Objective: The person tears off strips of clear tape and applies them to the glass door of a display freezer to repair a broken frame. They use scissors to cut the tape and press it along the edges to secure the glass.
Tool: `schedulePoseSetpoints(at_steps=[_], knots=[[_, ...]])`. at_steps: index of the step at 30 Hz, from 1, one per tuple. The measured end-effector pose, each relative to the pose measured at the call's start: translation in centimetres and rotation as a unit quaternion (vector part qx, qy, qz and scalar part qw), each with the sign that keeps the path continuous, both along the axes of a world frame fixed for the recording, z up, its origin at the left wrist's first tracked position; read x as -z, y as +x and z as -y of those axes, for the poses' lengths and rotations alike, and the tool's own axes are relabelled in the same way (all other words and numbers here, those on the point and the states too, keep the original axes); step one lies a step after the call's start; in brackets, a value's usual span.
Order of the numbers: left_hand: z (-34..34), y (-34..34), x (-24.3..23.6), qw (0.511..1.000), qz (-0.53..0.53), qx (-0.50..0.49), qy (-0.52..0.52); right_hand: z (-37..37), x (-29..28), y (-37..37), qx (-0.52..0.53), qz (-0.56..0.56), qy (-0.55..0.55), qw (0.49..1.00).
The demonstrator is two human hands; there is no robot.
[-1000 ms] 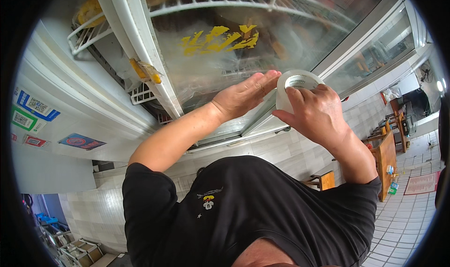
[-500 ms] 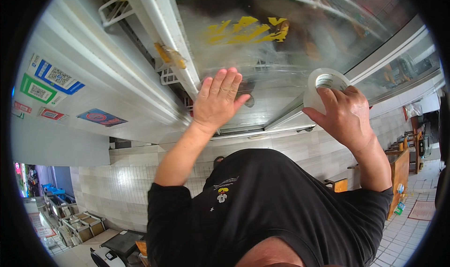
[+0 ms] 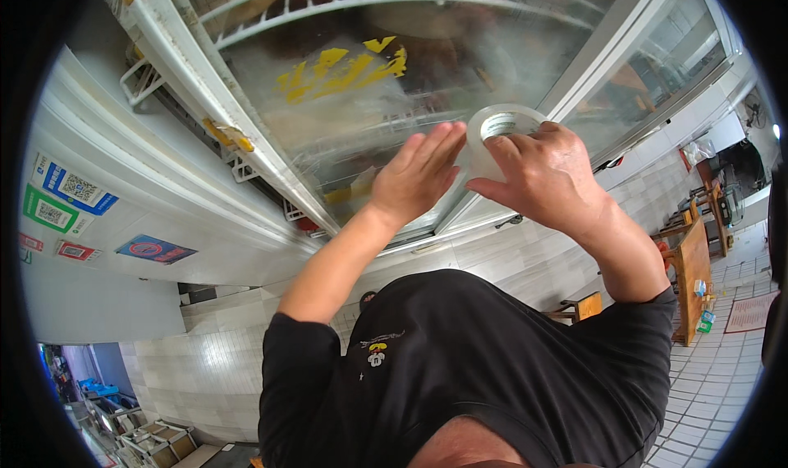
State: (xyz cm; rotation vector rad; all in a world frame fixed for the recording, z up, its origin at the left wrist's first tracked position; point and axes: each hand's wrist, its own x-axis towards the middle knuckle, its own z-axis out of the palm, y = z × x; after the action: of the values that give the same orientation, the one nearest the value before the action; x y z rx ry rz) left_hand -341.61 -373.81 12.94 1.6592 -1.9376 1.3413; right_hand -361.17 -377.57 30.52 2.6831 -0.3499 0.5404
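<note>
A wide roll of clear packing tape (image 3: 484, 123) is gripped by my right hand (image 3: 546, 168), its thumb and fingers around the ring. My left hand (image 3: 417, 172) lies flat with fingers stretched out against the glass door (image 3: 328, 127), its fingertips close beside the roll. The glass belongs to a white-framed fridge, and torn yellow film (image 3: 345, 70) sticks to it above my left hand. Whether a strip of tape runs between the hands is hard to make out. A white wire shelf (image 3: 394, 8) shows through the glass.
The white door frame (image 3: 222, 115) runs down the left of the glass, with brownish tape on it. Stickers with square codes (image 3: 78, 187) cover the white side panel. A wooden table (image 3: 696, 271) stands to the right, and a small wooden stool (image 3: 587, 305) is behind me.
My right hand has moved left with the tape roll, toward my left hand. My left hand has shifted right and turned more edge-on. The whole view has swung to the right.
</note>
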Motion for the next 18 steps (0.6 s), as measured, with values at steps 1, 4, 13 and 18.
schedulePoseSetpoints(at_steps=[1,4,13,18], knots=[[1.1,-0.1,-0.3,0.998,0.025,-0.012,-0.048,0.0,0.0,-0.1,-0.006,0.009,0.002,1.0],[3.5,-0.1,-0.6,0.993,0.06,-0.026,-0.094,0.2,-0.1,-0.4,0.018,-0.031,0.032,0.999],[3.2,0.0,-0.2,0.991,0.079,-0.067,-0.079,0.2,1.6,-0.7,0.015,0.0,0.021,1.0],[2.2,0.0,-0.4,0.995,0.065,-0.061,-0.047,-0.2,2.2,-0.3,0.031,0.015,0.0,0.999]])
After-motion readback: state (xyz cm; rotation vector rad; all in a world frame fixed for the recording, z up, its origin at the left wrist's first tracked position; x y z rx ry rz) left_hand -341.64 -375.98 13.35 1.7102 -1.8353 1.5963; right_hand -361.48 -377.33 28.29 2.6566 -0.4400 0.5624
